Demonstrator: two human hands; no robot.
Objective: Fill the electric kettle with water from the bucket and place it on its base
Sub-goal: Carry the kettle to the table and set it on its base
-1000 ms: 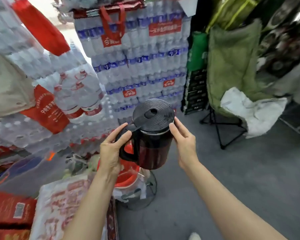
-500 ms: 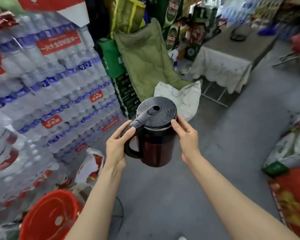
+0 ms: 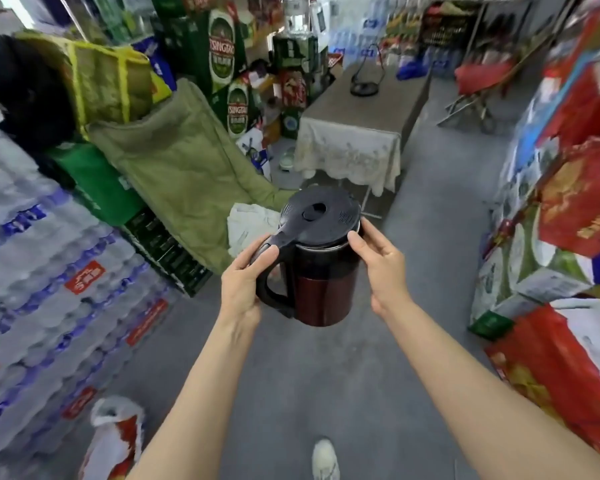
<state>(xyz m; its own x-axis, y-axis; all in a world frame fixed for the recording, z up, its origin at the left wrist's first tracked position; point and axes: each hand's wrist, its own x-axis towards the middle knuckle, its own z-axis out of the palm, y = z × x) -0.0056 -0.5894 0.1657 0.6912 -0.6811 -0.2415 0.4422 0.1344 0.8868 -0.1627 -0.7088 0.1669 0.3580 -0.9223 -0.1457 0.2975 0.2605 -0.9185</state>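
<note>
A person stands in a crowded shop aisle, one pale shoe [image 3: 325, 459] on the grey concrete floor [image 3: 333, 382], both bare arms stretched forward. The electric kettle [image 3: 321, 258], dark red in the body with a black lid [image 3: 321, 216] shut on top, is carried in mid-air between the two hands, upright and clear of the floor. The left hand [image 3: 241, 284] is wrapped around the black handle [image 3: 269, 271], thumb laid along its top; the right hand [image 3: 381, 261] presses fingers and thumb against the kettle's far side just under the lid rim.

To the person's left rise stacked shrink-wrapped packs of bottled water [image 3: 49, 271] with red and blue labels, the print too blurred to read. A red-and-white bag [image 3: 113, 441] sits on the floor beside them. To the right stand red gift cartons [image 3: 582, 216], their gold lettering smeared by motion.

Beyond the kettle a green padded folding chair [image 3: 181, 168] leans against the stock, a white cloth [image 3: 248, 223] on its seat. Behind it green beer cases [image 3: 222, 50] read "TSINGTAO". Farther down the aisle a table [image 3: 371, 109] draped with a pale lace cloth bears the round black kettle base [image 3: 363, 89], well apart from the kettle.
</note>
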